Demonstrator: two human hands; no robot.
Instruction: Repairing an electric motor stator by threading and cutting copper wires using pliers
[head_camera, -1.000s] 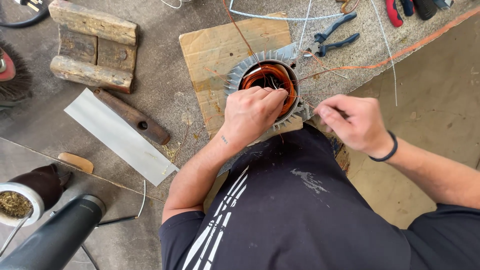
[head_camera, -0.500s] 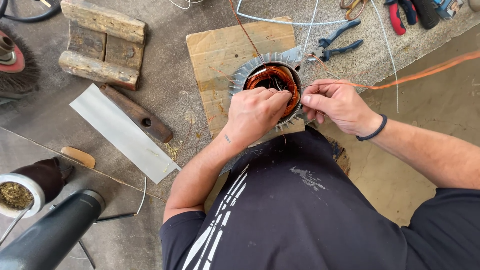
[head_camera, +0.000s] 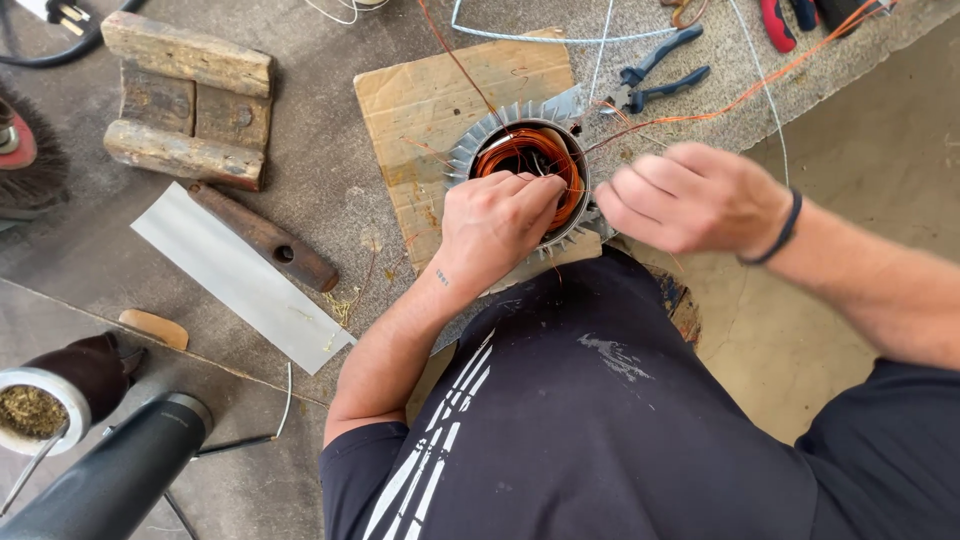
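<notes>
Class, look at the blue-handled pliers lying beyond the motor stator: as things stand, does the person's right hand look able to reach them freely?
Probably yes. The right hand hovers just short of the blue-handled pliers, with only thin loose wires crossing the bench between them. The left hand rests on the stator, off to the side.

left hand (head_camera: 497, 222) curled down, right hand (head_camera: 690, 197) pinching

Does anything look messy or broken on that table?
Yes. Loose copper wire trails out of the finned metal ring across the bench instead of lying coiled inside. The cardboard sheet under it is stained and scuffed. Small scraps lie scattered by the grey metal strip.
</notes>
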